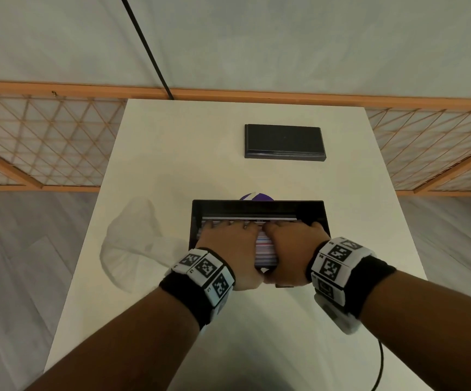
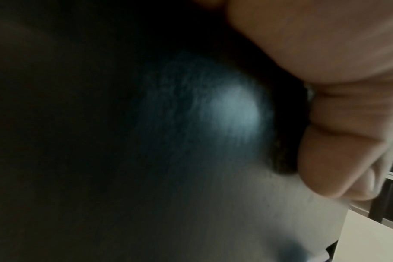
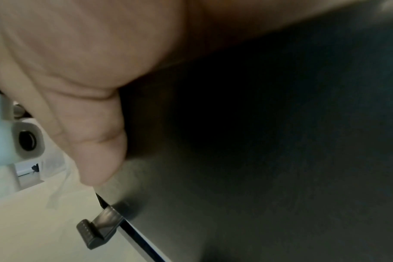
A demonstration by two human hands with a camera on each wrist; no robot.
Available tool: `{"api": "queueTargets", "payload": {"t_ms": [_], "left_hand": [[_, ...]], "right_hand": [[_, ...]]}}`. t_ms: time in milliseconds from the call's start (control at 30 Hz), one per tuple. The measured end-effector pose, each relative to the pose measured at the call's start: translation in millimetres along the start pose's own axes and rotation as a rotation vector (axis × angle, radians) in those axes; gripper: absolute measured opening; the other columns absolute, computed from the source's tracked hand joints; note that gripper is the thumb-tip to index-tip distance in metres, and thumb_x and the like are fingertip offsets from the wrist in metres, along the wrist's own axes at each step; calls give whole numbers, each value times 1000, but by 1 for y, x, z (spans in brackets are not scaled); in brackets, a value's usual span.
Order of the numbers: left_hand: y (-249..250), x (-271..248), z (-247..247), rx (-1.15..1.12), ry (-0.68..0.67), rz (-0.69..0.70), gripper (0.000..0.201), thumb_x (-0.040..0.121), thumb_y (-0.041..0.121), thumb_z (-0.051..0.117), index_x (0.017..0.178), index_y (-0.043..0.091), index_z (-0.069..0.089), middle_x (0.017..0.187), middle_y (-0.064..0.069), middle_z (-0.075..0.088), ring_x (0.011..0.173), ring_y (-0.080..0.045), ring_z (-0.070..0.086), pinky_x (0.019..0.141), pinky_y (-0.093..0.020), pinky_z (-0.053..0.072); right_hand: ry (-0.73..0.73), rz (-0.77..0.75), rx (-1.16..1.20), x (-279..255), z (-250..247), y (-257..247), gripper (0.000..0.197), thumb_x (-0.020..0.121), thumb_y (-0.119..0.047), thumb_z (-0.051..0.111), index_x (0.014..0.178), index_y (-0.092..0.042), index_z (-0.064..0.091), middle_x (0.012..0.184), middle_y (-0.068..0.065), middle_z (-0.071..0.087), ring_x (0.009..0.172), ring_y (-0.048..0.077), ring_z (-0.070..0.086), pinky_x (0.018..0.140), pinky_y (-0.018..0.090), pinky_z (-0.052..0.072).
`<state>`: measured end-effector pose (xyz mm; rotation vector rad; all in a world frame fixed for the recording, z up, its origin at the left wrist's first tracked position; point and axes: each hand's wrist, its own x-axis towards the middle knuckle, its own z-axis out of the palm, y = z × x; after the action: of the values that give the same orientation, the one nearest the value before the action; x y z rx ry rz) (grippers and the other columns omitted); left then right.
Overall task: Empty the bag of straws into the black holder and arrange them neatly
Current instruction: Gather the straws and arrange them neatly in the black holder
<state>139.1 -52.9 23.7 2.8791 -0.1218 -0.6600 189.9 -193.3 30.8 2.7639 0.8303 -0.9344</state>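
Head view: white table w/ open black holder near centre. Striped straws lie lengthwise inside it, packed side by side. Left hand and right hand rest palm-down on the straws, side by side, knuckles toward the far wall of the holder. Fingers of both reach forward over the straws, fairly flat; their tips are hidden, so whether they curl round any straw cannot be told. Thumbs meet at the holder's near edge.

Empty clear bag lies crumpled on the table, just left of the holder, touching its left wall. Black lid lies flat farther back, well apart from the holder. A purple thing shows just behind the holder's far wall; too little visible to name.

Left wrist view: mostly dark; palm and a thumb against the holder's dark wall.

Right wrist view: thumb pressed on the holder's outer wall; a small black latch sticks out at its bottom edge, resting on the table.
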Motion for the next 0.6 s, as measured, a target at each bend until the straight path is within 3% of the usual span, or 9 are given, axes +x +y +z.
{"api": "queueTargets", "payload": {"t_ms": [167, 467, 600], "left_hand": [[1, -3, -1, 4, 21, 4, 89, 71, 67, 63, 145, 31, 29, 149, 6, 43, 139, -23, 39, 119, -51, 26], [1, -4, -1, 17, -28, -26, 81, 69, 70, 61, 135, 27, 42, 137, 1, 47, 130, -25, 46, 115, -54, 30], [1, -4, -1, 70, -57, -37, 82, 69, 73, 59, 134, 25, 44, 136, -1, 47, 130, -24, 44, 115, -57, 26]], "right_hand": [[1, 12, 16, 0, -1, -1, 77, 60, -67, 68, 126, -36, 45, 127, -11, 56, 120, 21, 53, 104, 47, 40], [-35, 21, 20, -2, -1, -2, 75, 60, -67, 68, 124, -34, 47, 123, -11, 57, 117, 20, 54, 104, 48, 39], [-16, 16, -46, -3, -2, -3, 78, 58, -70, 66, 126, -36, 49, 127, -5, 46, 119, 24, 45, 102, 50, 36]]}}
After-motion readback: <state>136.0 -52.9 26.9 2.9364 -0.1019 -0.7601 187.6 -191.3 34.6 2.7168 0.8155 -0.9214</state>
